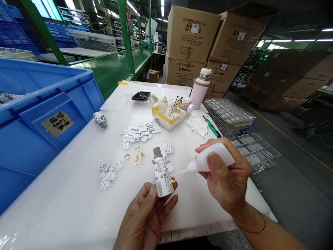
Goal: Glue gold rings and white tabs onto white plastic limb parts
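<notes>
My left hand [149, 210] grips a white and grey plastic model part [163, 173] by its lower end, holding it tilted above the table. A shiny gold ring [173, 182] shows at the part's right side, by my fingertips. Closed around a white squeeze bottle [212, 159], my right hand [229, 175] points its thin nozzle left toward the gold ring; whether the tip touches cannot be told. Several loose gold rings [137, 161] lie beyond my left hand. Small white plates with holes form a large pile [140, 132] and a smaller pile [107, 176].
A blue crate [59, 128] borders the table's left. Another model part [100, 120] lies near it. Farther back are a yellow-edged tray [169, 123] with small bottles, a phone [141, 96], a pink flask [200, 88], crumpled tissue [197, 125] and a green pen-like tool [212, 127].
</notes>
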Action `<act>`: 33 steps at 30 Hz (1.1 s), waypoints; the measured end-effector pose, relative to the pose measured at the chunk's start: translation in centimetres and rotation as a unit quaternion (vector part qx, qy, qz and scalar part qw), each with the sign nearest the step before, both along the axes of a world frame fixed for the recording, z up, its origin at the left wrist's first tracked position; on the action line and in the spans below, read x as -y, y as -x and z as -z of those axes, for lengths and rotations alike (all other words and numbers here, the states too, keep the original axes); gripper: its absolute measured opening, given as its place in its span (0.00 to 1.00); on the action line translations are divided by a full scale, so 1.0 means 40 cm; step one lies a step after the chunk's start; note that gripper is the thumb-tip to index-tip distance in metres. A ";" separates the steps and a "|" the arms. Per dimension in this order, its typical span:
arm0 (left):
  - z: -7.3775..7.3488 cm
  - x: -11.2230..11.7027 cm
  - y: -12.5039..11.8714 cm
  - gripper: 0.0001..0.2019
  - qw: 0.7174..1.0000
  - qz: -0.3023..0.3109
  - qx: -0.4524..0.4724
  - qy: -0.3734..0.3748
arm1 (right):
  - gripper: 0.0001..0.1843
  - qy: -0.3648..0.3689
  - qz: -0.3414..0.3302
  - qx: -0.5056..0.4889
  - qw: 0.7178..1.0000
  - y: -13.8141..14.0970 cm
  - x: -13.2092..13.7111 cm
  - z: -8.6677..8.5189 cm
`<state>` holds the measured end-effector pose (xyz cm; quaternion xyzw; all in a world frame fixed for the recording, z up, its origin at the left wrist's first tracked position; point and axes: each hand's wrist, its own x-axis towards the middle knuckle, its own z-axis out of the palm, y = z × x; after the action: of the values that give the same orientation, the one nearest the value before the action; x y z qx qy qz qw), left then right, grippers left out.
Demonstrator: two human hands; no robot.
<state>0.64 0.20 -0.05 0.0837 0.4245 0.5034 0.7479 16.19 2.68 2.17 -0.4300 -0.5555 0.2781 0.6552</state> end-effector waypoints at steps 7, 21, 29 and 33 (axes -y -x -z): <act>0.001 0.008 0.008 0.05 1.000 -0.003 0.008 0.006 | 0.07 0.007 -0.002 0.006 1.000 0.002 0.002 0.002; 0.010 0.007 0.011 0.05 1.000 0.005 0.017 0.009 | 0.06 0.008 -0.011 0.015 1.000 -0.002 0.002 0.005; 0.010 0.006 0.012 0.06 1.000 0.003 0.016 0.005 | 0.06 0.006 -0.021 0.012 1.000 -0.001 0.009 0.004; 0.016 0.001 0.011 0.04 0.999 0.017 0.036 0.000 | 0.05 0.003 -0.023 0.013 1.000 -0.002 0.013 0.003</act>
<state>0.19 0.17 -0.67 0.0726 0.3960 0.4934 0.7710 16.26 2.18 2.05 -0.4224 -0.5730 0.2891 0.6400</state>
